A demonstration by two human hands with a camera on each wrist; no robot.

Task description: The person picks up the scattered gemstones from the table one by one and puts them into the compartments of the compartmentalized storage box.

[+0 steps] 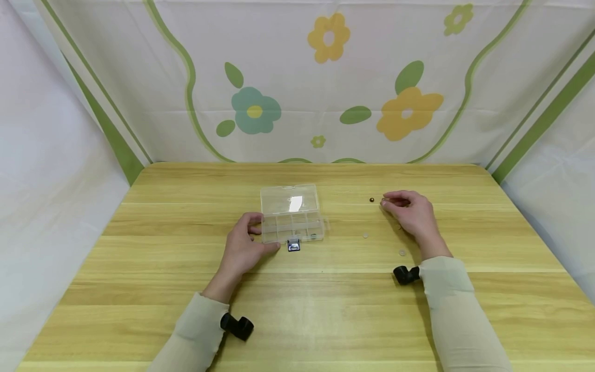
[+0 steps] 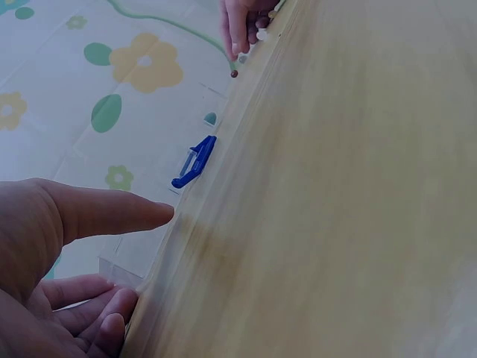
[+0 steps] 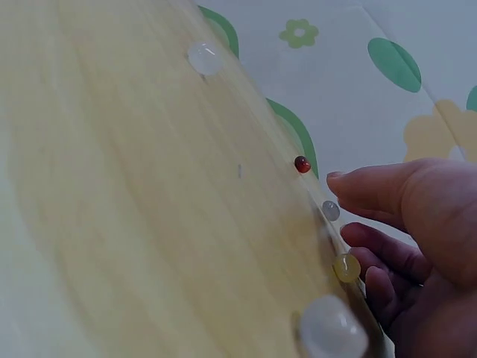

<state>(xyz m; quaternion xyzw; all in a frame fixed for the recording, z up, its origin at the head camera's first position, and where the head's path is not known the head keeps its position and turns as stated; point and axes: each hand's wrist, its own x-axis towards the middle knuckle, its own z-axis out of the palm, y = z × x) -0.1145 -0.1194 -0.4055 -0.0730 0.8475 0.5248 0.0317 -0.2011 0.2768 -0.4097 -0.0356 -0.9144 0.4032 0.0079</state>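
A clear plastic compartment box point(image 1: 292, 226) lies with its lid point(image 1: 279, 199) raised. My left hand point(image 1: 244, 243) holds its left front corner, thumb along the front edge and fingers at the side. A blue latch point(image 2: 195, 162) sits at the box's front, and a dark teal bead point(image 1: 313, 236) lies in a right-hand compartment. My right hand point(image 1: 413, 212) is low over the table, with thumb and fingertips parted beside a small grey bead point(image 3: 331, 210). Near those fingertips lie a red-brown bead point(image 3: 302, 164) and a yellow bead point(image 3: 346, 268).
Two pale beads lie on the wooden table point(image 1: 325, 310): one whitish bead point(image 1: 365, 235) between box and right hand, another pale bead point(image 1: 402, 252) nearer the right wrist. A flowered cloth point(image 1: 297, 77) hangs behind the table. Each wrist wears a black camera mount point(image 1: 237, 326).
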